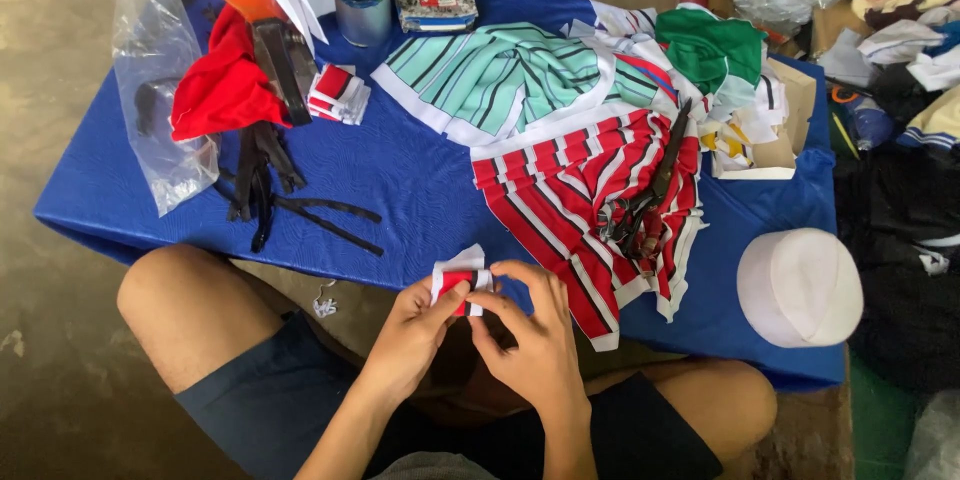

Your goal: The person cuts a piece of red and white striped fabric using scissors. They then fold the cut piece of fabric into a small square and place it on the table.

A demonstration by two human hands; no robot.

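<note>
- Two bare hands meet at the near edge of the table (400, 180), which is covered with a blue, finely textured sheet.
- Left hand (412, 328) and right hand (535, 335) both pinch a small folded fabric piece (462, 278), red with white edges and a dark stripe; fingers of each are closed on it, thumbs on top. It sits just above the person's lap, in front of the table edge.
- Just beyond the right hand lies a red-and-white striped cloth (560, 190), soft and rumpled, with dark metal scissors (645, 200) resting on it.
- Behind that, a mint-and-white striped cloth (490, 75) lies flat, and a green cloth (712, 48) is bunched up.
- To the left lie black straps (270, 190), a crumpled red cloth (220, 85) and a clear plastic bag (160, 90).
- On the right corner sits a round white cap (800, 285), smooth and domed.
</note>
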